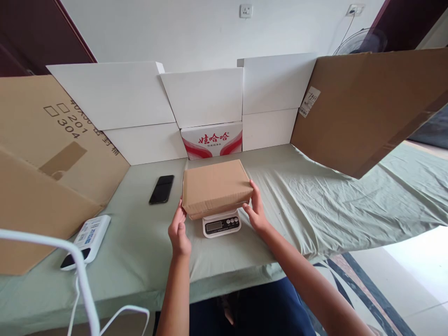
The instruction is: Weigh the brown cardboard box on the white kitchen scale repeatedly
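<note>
From the head camera you see your two bare hands at the near middle of a table covered with a pale green cloth [315, 200]. Your left hand [179, 231] has its fingers extended and partly spread against the left near corner of a closed brown cardboard box [215, 186], touching its side rather than wrapping round it. Your right hand [257, 210] is likewise open, with fingers raised along the box's right near corner and the thumb below its edge. The box sits flat on a small white digital kitchen scale [221, 224], whose dark display and buttons stick out from under the near edge of the box; you cannot read the display. Left of the box, apart from it, a black smartphone [161, 189] lies face up on the cloth. Near the left near edge of the table a white rectangular power bank with a blue label [91, 233] rests beside a dark device. Along the far edge stand white cardboard panels [115, 100] and a red-and-white printed carton [212, 140]; large brown cardboard sheets [364, 105] lean at the left and right sides.
</note>
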The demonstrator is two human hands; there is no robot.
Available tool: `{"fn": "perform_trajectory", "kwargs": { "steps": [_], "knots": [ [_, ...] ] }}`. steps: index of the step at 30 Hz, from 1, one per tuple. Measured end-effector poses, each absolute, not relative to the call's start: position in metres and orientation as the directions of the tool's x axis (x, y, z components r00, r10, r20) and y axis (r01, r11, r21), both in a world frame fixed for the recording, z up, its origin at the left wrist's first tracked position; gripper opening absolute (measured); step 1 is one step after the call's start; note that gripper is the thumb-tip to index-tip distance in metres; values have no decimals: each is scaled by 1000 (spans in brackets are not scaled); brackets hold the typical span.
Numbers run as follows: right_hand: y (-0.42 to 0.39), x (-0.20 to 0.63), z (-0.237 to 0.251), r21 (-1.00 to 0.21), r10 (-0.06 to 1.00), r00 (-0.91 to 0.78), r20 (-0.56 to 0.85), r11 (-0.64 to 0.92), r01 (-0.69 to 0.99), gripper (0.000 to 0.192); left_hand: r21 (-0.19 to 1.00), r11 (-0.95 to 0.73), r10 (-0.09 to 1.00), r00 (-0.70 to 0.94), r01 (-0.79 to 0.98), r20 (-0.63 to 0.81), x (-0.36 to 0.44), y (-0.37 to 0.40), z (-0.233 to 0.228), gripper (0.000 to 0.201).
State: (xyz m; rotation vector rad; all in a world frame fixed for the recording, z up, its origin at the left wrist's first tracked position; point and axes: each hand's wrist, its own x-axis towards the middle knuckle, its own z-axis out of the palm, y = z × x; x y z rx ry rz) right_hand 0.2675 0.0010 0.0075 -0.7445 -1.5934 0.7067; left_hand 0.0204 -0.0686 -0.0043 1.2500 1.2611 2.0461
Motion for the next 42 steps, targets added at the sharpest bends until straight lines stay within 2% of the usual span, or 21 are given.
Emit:
{"fn": "perform_trajectory", "kwargs": {
  "steps": [8,20,31,42],
  "knots": [
    [1,267,7,-799,803,-87,589,595,82,65,883,-464,748,-501,74,435,21,-67,-3,75],
    [-1,266,12,-808,813,-83,577,583,83,65,887,-461,761,-499,36,416,22,-64,0,74],
    [0,267,12,-810,813,-39,581,582,71,68,888,-454,751,-506,72,424,19,-66,-8,72],
    [-2,267,17,-841,841,-79,535,539,40,68,887,-459,766,-482,52,425,20,-69,-7,72]
  ]
}}
